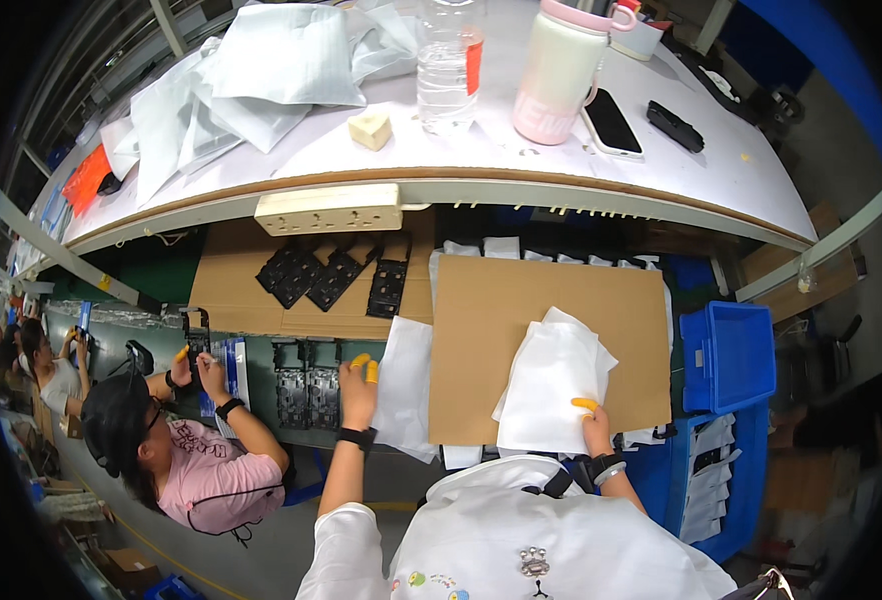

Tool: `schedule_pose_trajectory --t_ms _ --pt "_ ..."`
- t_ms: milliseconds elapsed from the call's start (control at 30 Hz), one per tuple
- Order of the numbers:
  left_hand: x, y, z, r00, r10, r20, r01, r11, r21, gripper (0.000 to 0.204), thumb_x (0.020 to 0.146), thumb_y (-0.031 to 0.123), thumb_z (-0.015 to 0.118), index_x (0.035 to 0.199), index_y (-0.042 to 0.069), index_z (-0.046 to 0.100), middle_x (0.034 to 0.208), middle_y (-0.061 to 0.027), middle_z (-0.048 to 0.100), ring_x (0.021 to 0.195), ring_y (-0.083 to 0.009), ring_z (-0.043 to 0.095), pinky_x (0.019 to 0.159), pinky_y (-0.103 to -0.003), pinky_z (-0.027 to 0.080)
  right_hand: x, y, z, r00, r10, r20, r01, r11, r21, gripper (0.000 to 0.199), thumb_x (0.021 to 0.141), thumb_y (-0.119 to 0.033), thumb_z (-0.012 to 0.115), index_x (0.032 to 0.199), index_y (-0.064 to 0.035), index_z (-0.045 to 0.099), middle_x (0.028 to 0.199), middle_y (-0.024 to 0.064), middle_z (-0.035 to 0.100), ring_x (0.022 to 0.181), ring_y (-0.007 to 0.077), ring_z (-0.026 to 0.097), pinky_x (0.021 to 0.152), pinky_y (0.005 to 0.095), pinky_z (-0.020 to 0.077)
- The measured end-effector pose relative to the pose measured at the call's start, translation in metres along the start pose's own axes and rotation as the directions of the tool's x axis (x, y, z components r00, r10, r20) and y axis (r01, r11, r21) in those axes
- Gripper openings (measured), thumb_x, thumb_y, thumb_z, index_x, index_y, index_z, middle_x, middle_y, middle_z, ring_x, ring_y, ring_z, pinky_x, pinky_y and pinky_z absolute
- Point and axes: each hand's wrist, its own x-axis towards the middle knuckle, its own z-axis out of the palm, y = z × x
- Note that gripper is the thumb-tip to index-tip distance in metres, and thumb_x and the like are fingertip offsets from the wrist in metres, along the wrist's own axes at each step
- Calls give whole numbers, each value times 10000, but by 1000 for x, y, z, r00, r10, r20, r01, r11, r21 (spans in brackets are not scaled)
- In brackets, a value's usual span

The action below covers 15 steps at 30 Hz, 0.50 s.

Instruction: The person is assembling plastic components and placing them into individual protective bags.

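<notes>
My left hand [358,402], with yellow finger cots on two fingertips, is just right of a pair of black plastic frames [309,392] on the green bench. Its fingers are apart, and I see nothing held in them; whether it touches the nearer frame I cannot tell. A white sheet-like pouch [404,380] lies beside it. On the right, my right hand [597,432] grips the lower right edge of several overlapping white pouches [551,390], one yellow-capped finger on top. These pouches rest on a brown cardboard sheet [466,350].
More black frames [336,278] lie on cardboard under the shelf. Blue bins [729,355] stand at right, one holding white-wrapped pieces. Above are a power strip [329,208], water bottle [448,80], tumbler [561,75] and phone [613,122]. A co-worker in pink [223,470] handles a black frame at left.
</notes>
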Motion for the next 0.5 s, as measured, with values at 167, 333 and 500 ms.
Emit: schedule_pose_trajectory --t_ms 167,333,500 --pt "-47 84 44 958 -3 288 26 997 -75 367 742 194 605 997 -46 498 972 -219 519 914 -362 507 734 -398 430 6 14 -19 993 81 -85 -80 997 19 355 711 31 376 995 -34 578 696 14 531 565 87 461 515 212 387" --pt "-52 94 61 934 -37 354 69 995 -79 516 702 134 626 1107 -82 388 1026 -251 496 934 -380 494 768 -395 429 -5 -2 -27 990 118 -73 -105 981 164 355 715 19 372 1001 -41 574 669 -4 513 545 81 447 492 216 371" --pt "-68 108 70 978 142 151 -123 984 -130 559 719 112 613 1154 -109 341 1133 -277 424 1038 -377 437 871 -381 365 -5 -16 -1 972 -68 223 -8 945 326 431 682 37 360 1046 -74 561 681 -35 505 508 33 375 447 179 325"
